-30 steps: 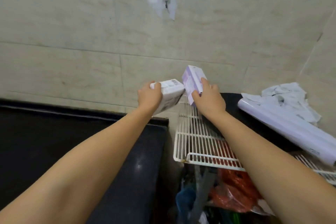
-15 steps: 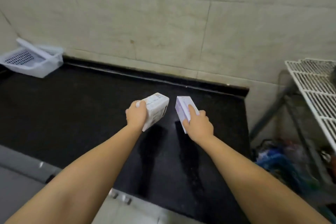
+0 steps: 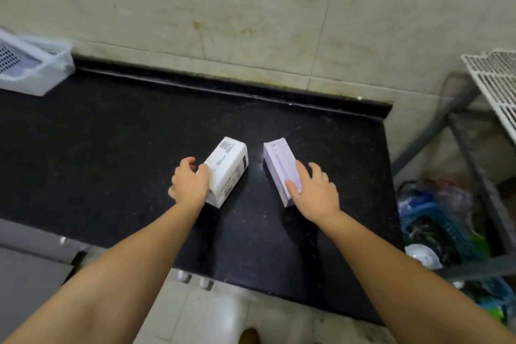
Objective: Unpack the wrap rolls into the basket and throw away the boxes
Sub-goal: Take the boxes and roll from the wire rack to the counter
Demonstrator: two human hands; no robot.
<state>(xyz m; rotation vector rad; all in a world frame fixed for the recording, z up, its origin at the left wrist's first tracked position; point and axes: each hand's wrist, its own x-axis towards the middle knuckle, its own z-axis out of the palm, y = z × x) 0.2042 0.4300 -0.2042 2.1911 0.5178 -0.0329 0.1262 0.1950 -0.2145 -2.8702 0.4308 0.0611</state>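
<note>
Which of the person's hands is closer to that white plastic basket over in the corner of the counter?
Left. The left hand rests on the white box, on the side toward the basket; the right hand, on the purple box, lies farther right.

white box (image 3: pixel 227 169) | purple box (image 3: pixel 280 167) | flat on counter, apart | basket (image 3: pixel 36 70) far-left

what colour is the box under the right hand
Pale lilac, almost white; the box lies on the black counter, seen in the head view.
</note>
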